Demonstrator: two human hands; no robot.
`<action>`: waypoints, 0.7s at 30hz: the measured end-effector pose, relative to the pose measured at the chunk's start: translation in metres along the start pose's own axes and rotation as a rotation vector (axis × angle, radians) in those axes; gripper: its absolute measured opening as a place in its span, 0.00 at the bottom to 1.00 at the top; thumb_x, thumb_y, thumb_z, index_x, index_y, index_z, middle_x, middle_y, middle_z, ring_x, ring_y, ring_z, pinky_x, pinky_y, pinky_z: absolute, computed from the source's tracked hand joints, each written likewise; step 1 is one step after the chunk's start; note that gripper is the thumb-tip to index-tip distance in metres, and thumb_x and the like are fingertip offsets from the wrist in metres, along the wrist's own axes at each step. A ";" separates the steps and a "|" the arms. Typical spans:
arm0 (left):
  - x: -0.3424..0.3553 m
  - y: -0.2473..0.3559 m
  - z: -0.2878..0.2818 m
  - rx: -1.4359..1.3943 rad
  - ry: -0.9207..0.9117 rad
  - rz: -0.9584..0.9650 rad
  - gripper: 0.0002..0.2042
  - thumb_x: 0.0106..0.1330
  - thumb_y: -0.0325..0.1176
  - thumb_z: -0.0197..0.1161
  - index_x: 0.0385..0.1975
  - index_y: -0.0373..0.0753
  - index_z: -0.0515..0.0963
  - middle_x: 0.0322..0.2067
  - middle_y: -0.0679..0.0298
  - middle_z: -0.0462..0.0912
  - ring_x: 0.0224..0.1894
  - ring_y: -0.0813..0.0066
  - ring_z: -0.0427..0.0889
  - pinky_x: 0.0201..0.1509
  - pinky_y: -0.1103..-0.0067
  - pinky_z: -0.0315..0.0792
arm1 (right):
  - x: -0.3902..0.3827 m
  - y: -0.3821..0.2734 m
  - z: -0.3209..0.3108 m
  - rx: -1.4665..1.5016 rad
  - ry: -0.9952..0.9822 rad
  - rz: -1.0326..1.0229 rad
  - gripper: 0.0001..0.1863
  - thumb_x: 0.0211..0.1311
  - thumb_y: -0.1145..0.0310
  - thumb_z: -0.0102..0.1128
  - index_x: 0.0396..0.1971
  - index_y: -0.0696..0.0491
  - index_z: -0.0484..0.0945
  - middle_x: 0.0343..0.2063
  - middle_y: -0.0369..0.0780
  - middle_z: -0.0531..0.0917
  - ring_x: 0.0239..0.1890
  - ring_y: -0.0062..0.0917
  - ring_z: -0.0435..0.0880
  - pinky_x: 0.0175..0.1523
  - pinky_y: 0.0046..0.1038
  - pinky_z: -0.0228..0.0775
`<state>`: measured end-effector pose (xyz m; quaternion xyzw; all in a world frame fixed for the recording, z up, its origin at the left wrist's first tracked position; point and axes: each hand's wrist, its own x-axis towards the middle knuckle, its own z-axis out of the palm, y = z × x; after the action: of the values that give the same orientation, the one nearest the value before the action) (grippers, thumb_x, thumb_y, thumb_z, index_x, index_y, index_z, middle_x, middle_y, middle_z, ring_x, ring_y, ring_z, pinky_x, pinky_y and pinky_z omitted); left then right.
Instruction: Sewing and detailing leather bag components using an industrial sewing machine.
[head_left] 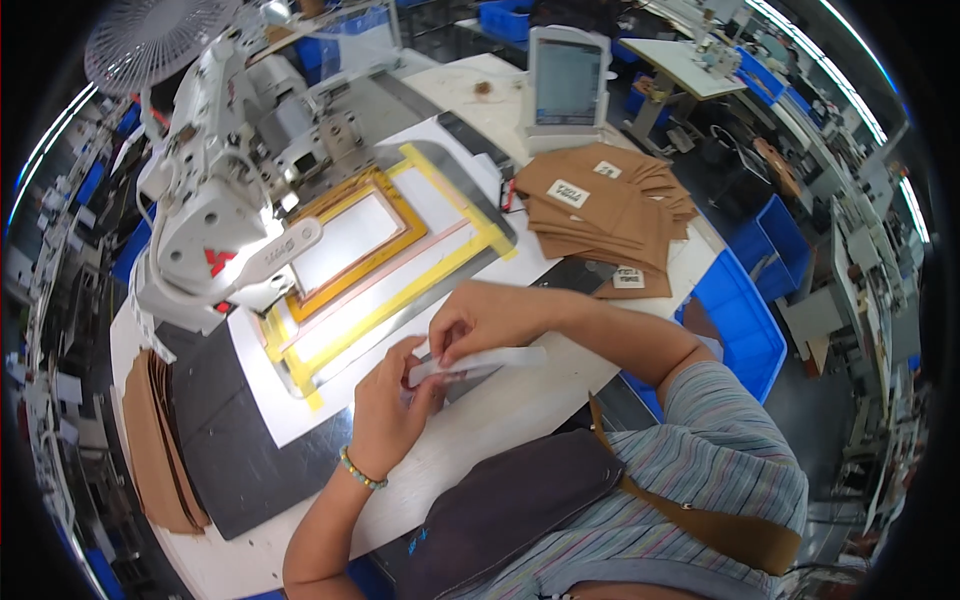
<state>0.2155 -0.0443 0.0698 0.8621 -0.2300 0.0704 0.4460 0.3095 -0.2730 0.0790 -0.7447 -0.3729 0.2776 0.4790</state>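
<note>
Near the front edge of the worktable, both my hands are on a thin white translucent strip [515, 357], perhaps paper or film. My left hand [388, 408], with a beaded bracelet at its wrist, grips the strip's left end between thumb and fingers. Curled above it, my right hand [490, 318] pinches the strip near the same end. The strip's other end sticks out to the right under my right wrist. Just beyond my hands lies a white sheet with a yellow-taped frame [405, 300]. A brown-edged yellow clamp frame [412, 232] rests at the sewing machine [215, 215].
At the right sits a stack of brown fabric pieces [600, 215] with white labels. More brown pieces [155, 450] lie at the left edge. A small screen [568, 80] stands at the back. Blue bins [745, 335] are beside the table, and a fan [150, 40] is at upper left.
</note>
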 end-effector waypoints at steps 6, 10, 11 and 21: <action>-0.020 -0.052 -0.049 0.285 0.148 -0.098 0.17 0.65 0.27 0.71 0.53 0.35 0.81 0.40 0.58 0.85 0.39 0.63 0.84 0.40 0.72 0.78 | 0.083 0.030 -0.079 -0.400 0.286 -0.045 0.10 0.64 0.66 0.68 0.40 0.55 0.90 0.34 0.45 0.90 0.35 0.30 0.87 0.44 0.31 0.76; -0.023 -0.091 -0.076 0.695 0.155 -0.101 0.18 0.67 0.34 0.70 0.55 0.36 0.82 0.54 0.52 0.82 0.58 0.52 0.79 0.58 0.66 0.75 | 0.151 0.034 -0.094 -0.410 0.263 -0.095 0.11 0.68 0.66 0.67 0.46 0.52 0.90 0.37 0.37 0.90 0.37 0.21 0.84 0.45 0.24 0.73; -0.022 -0.098 -0.079 0.784 0.126 -0.131 0.20 0.69 0.37 0.69 0.57 0.36 0.81 0.58 0.50 0.81 0.63 0.49 0.77 0.63 0.64 0.73 | 0.166 0.035 -0.091 -0.440 0.217 -0.069 0.11 0.67 0.67 0.67 0.45 0.52 0.90 0.36 0.37 0.90 0.37 0.22 0.84 0.45 0.25 0.74; -0.009 -0.128 -0.069 0.795 -0.041 -0.256 0.35 0.72 0.60 0.59 0.69 0.38 0.73 0.77 0.40 0.54 0.80 0.40 0.49 0.79 0.47 0.43 | 0.224 0.049 -0.046 -0.293 -0.012 -0.001 0.10 0.58 0.69 0.69 0.39 0.54 0.87 0.28 0.35 0.86 0.34 0.24 0.84 0.43 0.28 0.74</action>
<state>0.2724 0.0774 0.0132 0.9899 -0.0849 0.0807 0.0792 0.4860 -0.1247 0.0391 -0.8048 -0.4126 0.2245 0.3628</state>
